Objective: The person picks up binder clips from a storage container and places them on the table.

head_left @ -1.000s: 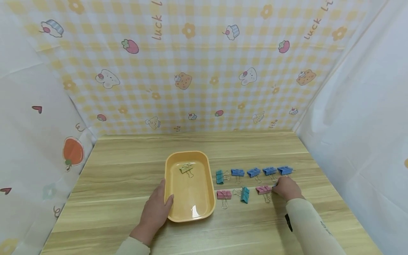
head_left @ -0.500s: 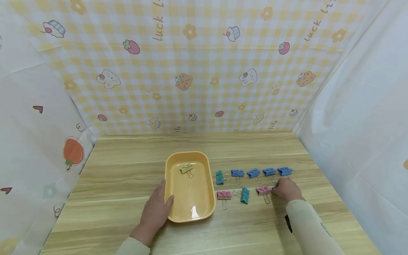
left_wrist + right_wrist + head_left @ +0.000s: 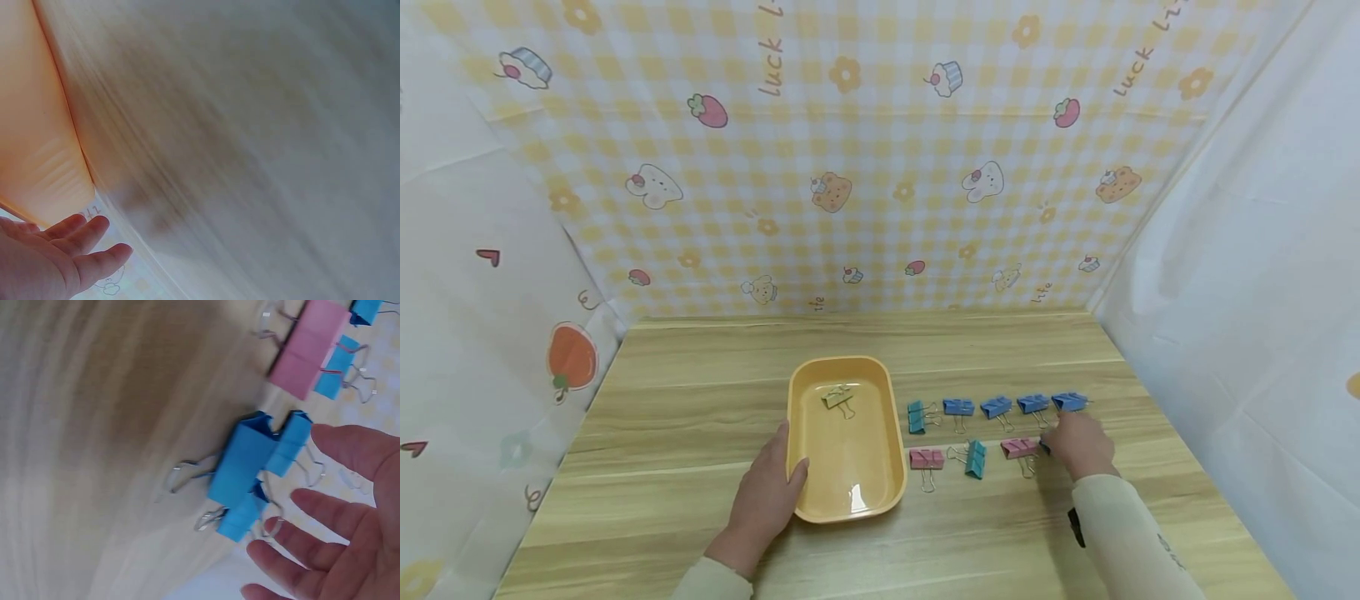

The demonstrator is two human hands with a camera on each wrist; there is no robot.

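Observation:
A yellow tray (image 3: 901,487) stands in the middle of the table with one yellow binder clip (image 3: 837,398) inside. My left hand (image 3: 767,490) holds its left rim, thumb over the edge and fingers along the outer wall; those fingers (image 3: 87,244) look loose in the left wrist view. My right hand (image 3: 1081,443) hovers over the right end of the front row, mostly hiding a blue binder clip (image 3: 244,459). In the right wrist view its thumb and fingers are spread beside that clip, with a visible gap. Just left of it lies a pink binder clip (image 3: 1018,448).
Several blue binder clips (image 3: 997,407) form a back row, with a teal clip (image 3: 917,417) at its left end. Another pink clip (image 3: 927,459) and another teal clip (image 3: 976,459) lie in front. A checked cloth (image 3: 880,208) hangs behind the wooden table (image 3: 700,358).
My right hand has shifted slightly up, and more of the dark blue clip shows beside its fingertips. The left hand and the tray have kept their places.

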